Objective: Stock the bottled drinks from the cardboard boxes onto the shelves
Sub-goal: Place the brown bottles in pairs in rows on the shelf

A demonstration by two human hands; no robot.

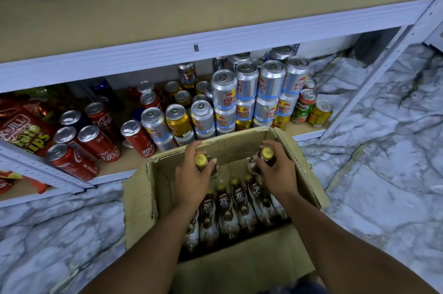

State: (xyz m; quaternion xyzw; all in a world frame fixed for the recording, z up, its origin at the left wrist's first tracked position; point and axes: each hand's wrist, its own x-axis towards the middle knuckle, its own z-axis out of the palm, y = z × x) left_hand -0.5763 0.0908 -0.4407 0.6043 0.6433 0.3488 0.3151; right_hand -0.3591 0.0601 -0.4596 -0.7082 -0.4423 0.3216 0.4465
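Over the open cardboard box point(141, 202) on the marble floor, the left hand point(189, 181) curls round the neck of a gold-capped Kopiko bottle point(201, 160) at the box's far side. Between the forearms, more packed bottles point(225, 212) stand upright in a row. The right hand point(275, 174) wraps a second bottle point(266, 153) the same way. This looks like the pick-up step. Next, both must lift clear of the flaps and go upright onto the upper shelf point(167, 11), which has room.
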